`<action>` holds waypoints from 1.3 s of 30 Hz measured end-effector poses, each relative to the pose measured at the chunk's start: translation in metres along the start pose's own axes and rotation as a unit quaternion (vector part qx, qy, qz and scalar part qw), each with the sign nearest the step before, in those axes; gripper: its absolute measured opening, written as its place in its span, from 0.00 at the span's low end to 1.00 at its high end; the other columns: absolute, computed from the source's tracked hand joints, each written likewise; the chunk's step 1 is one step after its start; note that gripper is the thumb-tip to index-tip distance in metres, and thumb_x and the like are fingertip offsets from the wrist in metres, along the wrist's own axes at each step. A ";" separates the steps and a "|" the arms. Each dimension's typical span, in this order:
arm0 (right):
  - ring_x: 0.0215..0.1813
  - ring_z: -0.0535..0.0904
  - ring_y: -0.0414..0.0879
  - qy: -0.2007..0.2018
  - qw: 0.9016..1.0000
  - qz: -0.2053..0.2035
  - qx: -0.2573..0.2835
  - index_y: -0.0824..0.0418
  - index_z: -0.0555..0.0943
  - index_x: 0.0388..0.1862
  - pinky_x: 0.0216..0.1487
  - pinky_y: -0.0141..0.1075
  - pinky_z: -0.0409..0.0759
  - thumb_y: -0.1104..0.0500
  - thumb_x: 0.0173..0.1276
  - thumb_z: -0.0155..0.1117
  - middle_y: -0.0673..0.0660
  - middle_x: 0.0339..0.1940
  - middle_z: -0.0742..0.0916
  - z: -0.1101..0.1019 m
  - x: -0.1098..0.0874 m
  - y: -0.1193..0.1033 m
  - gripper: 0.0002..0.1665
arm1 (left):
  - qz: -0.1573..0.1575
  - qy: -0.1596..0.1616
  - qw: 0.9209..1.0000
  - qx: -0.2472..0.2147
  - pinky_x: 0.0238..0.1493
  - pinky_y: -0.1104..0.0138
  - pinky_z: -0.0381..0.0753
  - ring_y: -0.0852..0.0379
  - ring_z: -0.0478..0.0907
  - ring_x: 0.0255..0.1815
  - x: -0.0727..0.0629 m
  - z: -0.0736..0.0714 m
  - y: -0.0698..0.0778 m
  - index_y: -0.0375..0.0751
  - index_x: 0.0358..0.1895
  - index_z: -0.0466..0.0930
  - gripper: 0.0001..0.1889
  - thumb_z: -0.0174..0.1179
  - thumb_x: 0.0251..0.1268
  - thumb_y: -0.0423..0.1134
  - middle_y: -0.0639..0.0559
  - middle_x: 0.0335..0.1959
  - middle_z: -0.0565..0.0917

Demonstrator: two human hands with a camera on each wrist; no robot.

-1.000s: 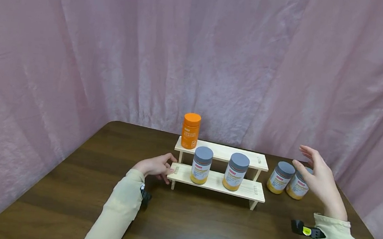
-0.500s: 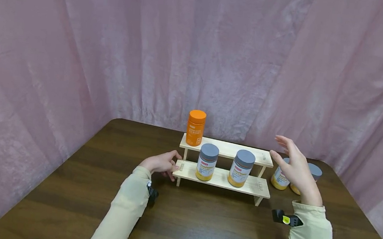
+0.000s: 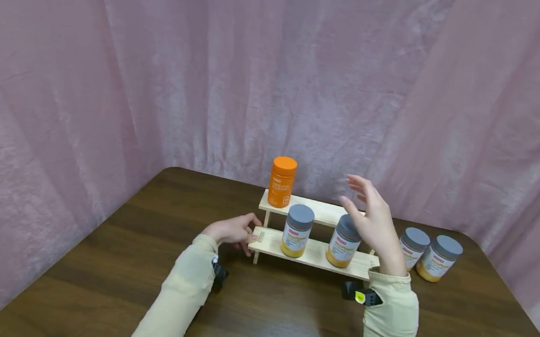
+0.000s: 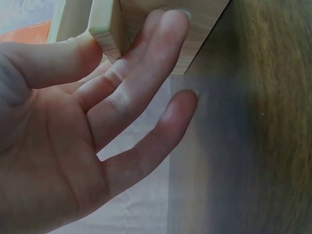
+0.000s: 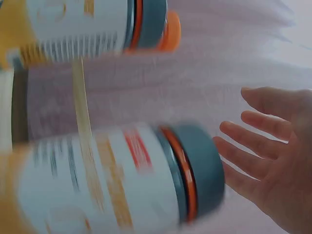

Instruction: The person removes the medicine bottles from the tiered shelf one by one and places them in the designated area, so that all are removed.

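Observation:
At the left end of a two-tier wooden shelf (image 3: 318, 252), my left hand (image 3: 232, 231) grips the lower board. In the left wrist view, the thumb lies on the board's edge and fingers reach beneath it. Raised over the shelf's right part, my right hand (image 3: 375, 223) holds nothing, its fingers loosely spread. Two grey-lidded jars with white and yellow labels stand on the lower tier: a left jar (image 3: 296, 236) and a right jar (image 3: 341, 247), the latter's lid partly behind the right hand. An orange bottle (image 3: 282, 183) stands at the upper tier's left end.
Two more grey-lidded jars, a nearer-to-shelf jar (image 3: 412, 249) and an outer jar (image 3: 439, 260), stand on the brown table (image 3: 258, 306) right of the shelf. A pink curtain (image 3: 239, 80) hangs behind the table.
My right hand has moved left, from over the two table jars to above the shelf's right part, still empty. The left hand keeps its grip. The whole view has shifted slightly.

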State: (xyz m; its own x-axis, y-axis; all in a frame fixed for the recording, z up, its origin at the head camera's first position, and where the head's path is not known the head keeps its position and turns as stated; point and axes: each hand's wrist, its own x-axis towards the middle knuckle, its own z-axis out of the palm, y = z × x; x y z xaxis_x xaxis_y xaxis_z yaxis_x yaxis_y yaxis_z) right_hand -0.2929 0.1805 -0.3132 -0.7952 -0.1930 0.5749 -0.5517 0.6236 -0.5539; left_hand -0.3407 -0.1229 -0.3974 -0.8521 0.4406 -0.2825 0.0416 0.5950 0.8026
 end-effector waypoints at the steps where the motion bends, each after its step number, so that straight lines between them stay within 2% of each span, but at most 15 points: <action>1: 0.68 0.71 0.63 -0.002 1.000 -0.005 0.003 0.64 0.66 0.68 0.66 0.56 0.68 0.61 0.71 0.58 0.66 0.65 0.76 0.004 0.001 -0.003 0.28 | 0.000 0.001 1.000 -0.002 0.34 0.64 0.74 0.50 0.86 0.31 0.000 0.000 0.000 0.39 0.62 0.62 0.19 0.52 0.72 0.34 0.39 0.41 0.85; 9: 0.67 0.72 0.61 -0.019 0.999 -0.013 0.029 0.63 0.67 0.68 0.66 0.55 0.70 0.61 0.70 0.60 0.64 0.65 0.76 0.031 0.009 -0.021 0.29 | -0.004 0.004 1.000 -0.005 0.31 0.65 0.74 0.54 0.85 0.27 -0.001 0.004 -0.001 0.39 0.61 0.62 0.17 0.51 0.72 0.32 0.38 0.40 0.85; 18: 0.66 0.74 0.59 -0.020 0.998 -0.011 0.054 0.62 0.68 0.67 0.64 0.54 0.72 0.61 0.70 0.61 0.63 0.64 0.78 0.047 0.017 -0.030 0.28 | -0.007 0.005 1.000 -0.014 0.36 0.61 0.78 0.52 0.86 0.29 -0.001 0.009 0.001 0.39 0.60 0.63 0.17 0.52 0.72 0.33 0.39 0.41 0.84; 29: 0.65 0.75 0.59 -0.025 0.996 0.025 0.084 0.62 0.69 0.66 0.62 0.52 0.75 0.61 0.69 0.63 0.63 0.64 0.78 0.062 0.025 -0.029 0.28 | -0.001 0.000 1.000 -0.012 0.32 0.63 0.77 0.51 0.86 0.28 0.001 0.012 0.004 0.39 0.60 0.63 0.17 0.52 0.71 0.32 0.39 0.38 0.85; 34: 0.67 0.73 0.60 -0.056 0.995 0.031 0.076 0.57 0.64 0.72 0.62 0.52 0.75 0.60 0.70 0.61 0.62 0.69 0.74 0.072 0.029 -0.028 0.33 | 0.001 -0.003 1.000 -0.012 0.33 0.64 0.78 0.49 0.86 0.30 0.002 0.013 0.005 0.39 0.60 0.63 0.17 0.52 0.72 0.32 0.39 0.38 0.84; 39: 0.65 0.73 0.64 -0.075 0.995 0.041 0.044 0.54 0.61 0.74 0.60 0.54 0.76 0.59 0.70 0.60 0.64 0.71 0.72 0.073 0.036 -0.029 0.35 | -0.001 0.001 1.000 -0.009 0.33 0.65 0.76 0.50 0.86 0.30 0.002 0.013 0.006 0.39 0.61 0.63 0.18 0.52 0.71 0.32 0.40 0.38 0.84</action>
State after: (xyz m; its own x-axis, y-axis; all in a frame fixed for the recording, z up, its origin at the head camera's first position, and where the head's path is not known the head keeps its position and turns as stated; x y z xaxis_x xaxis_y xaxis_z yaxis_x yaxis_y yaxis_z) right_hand -0.3242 0.1002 -0.3203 -0.8630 -0.2591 0.4336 -0.4986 0.5749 -0.6488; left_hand -0.3355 -0.1092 -0.4002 -0.8531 0.4386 -0.2826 0.0311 0.5833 0.8116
